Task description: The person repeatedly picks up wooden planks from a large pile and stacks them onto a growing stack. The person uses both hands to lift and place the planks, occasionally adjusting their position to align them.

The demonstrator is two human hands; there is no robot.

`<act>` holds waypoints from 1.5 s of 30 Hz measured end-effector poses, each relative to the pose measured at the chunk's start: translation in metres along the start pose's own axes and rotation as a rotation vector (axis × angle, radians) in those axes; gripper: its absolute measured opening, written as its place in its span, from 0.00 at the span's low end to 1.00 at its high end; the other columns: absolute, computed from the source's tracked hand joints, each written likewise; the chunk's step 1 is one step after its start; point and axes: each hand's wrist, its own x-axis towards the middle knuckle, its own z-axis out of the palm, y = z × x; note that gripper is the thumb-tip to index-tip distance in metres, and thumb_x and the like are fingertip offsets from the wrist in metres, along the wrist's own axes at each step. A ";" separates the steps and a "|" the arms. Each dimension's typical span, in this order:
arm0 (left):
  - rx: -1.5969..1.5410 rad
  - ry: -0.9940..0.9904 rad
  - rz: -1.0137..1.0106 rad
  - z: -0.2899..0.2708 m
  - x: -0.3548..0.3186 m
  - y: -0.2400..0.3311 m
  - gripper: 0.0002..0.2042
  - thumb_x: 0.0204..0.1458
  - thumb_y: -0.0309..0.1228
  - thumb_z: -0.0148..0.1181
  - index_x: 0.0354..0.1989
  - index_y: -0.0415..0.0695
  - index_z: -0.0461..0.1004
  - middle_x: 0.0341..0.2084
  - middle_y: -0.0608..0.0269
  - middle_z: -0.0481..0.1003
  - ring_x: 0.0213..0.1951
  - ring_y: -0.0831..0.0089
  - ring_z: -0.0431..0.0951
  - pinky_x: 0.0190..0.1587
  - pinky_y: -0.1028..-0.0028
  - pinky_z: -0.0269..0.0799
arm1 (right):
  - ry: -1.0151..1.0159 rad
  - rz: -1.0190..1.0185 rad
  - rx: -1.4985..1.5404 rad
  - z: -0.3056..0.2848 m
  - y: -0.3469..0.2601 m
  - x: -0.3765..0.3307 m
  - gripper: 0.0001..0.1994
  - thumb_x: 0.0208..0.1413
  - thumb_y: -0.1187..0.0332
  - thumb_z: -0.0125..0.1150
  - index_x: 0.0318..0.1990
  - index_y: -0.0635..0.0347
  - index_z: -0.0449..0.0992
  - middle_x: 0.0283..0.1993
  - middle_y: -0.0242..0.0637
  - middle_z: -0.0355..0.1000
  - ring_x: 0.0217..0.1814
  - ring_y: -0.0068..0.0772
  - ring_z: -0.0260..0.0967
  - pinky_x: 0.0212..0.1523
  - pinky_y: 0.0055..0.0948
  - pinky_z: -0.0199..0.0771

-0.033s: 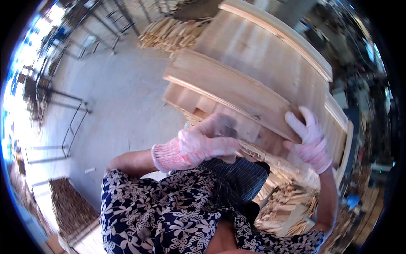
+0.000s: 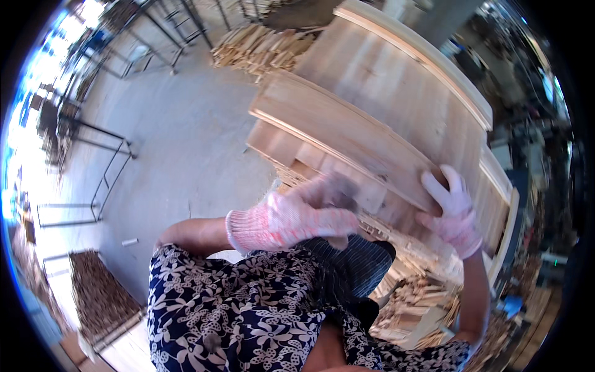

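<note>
Hands in knitted gloves are at a stack of wood, and compared with the other picture nothing has shifted; the hold on the wood is as it was.

The right hand (image 2: 452, 214), in a white knitted glove, lies with fingers spread on the near right corner of a long pale wooden board (image 2: 347, 139); the fingers press on its upper face and the thumb side is hidden, so it looks clamped on the corner, but I cannot tell how firmly. The board lies slanted on top of a stack of similar pale boards (image 2: 291, 152), in the middle of the scene. The left hand (image 2: 291, 217), in a pink and white knitted glove, is blurred; its fingers are curled together just before the near edge of the stack, and I cannot tell if it touches wood or holds anything.

Behind the board, far and to the right, a wide pale wooden panel with a raised rim (image 2: 396, 80) leans.

For containers, only one shows: at near left a shallow wooden tray (image 2: 127, 325) on the grey concrete floor (image 2: 180, 142), filled with small dark brown pieces; what they are is too small to tell. Loose pale wood offcuts (image 2: 421, 304) lie in a heap at near right, in no container; another heap of pale wood sticks (image 2: 260, 46) lies far, and thin black metal frames (image 2: 111, 167) stand at the left.
</note>
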 end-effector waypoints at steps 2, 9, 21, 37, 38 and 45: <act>0.177 -0.202 0.339 -0.012 0.007 -0.023 0.29 0.58 0.26 0.66 0.67 0.40 0.60 0.49 0.54 0.73 0.52 0.64 0.77 0.47 0.65 0.79 | 0.019 -0.031 0.028 0.009 -0.002 0.008 0.38 0.38 0.58 0.79 0.63 0.45 0.74 0.66 0.52 0.60 0.65 0.61 0.60 0.65 0.51 0.64; 1.775 0.063 1.112 -0.015 0.031 0.057 0.43 0.42 0.40 0.76 0.68 0.48 0.62 0.54 0.52 0.72 0.58 0.53 0.73 0.60 0.59 0.71 | -0.014 -0.030 0.025 0.003 -0.019 0.021 0.37 0.41 0.58 0.78 0.64 0.46 0.72 0.65 0.53 0.61 0.64 0.60 0.62 0.64 0.51 0.66; 2.210 -0.078 0.553 -0.010 0.096 0.085 0.42 0.39 0.49 0.74 0.64 0.46 0.67 0.56 0.47 0.66 0.56 0.43 0.68 0.60 0.51 0.66 | 0.369 0.345 0.299 -0.008 0.110 -0.049 0.33 0.58 0.49 0.65 0.69 0.49 0.67 0.60 0.54 0.69 0.66 0.56 0.63 0.67 0.46 0.64; 1.977 0.392 0.491 -0.011 0.123 0.067 0.25 0.55 0.45 0.58 0.56 0.41 0.75 0.41 0.52 0.74 0.44 0.52 0.74 0.50 0.55 0.70 | 0.132 1.587 -0.105 0.098 0.389 -0.342 0.31 0.58 0.57 0.55 0.71 0.32 0.61 0.64 0.53 0.68 0.66 0.62 0.66 0.64 0.51 0.68; 1.979 0.391 0.499 -0.013 0.123 0.067 0.24 0.55 0.44 0.58 0.55 0.42 0.75 0.42 0.52 0.74 0.44 0.52 0.74 0.50 0.55 0.70 | 0.117 1.513 -0.149 0.092 0.391 -0.350 0.28 0.61 0.63 0.51 0.70 0.34 0.63 0.61 0.53 0.70 0.64 0.60 0.68 0.62 0.49 0.70; 2.021 0.319 0.523 -0.012 0.127 0.072 0.23 0.52 0.41 0.62 0.55 0.46 0.75 0.43 0.51 0.74 0.46 0.50 0.74 0.51 0.53 0.69 | 0.429 1.315 -0.275 0.090 0.340 -0.327 0.21 0.57 0.73 0.50 0.59 0.51 0.70 0.54 0.55 0.74 0.60 0.60 0.70 0.56 0.49 0.72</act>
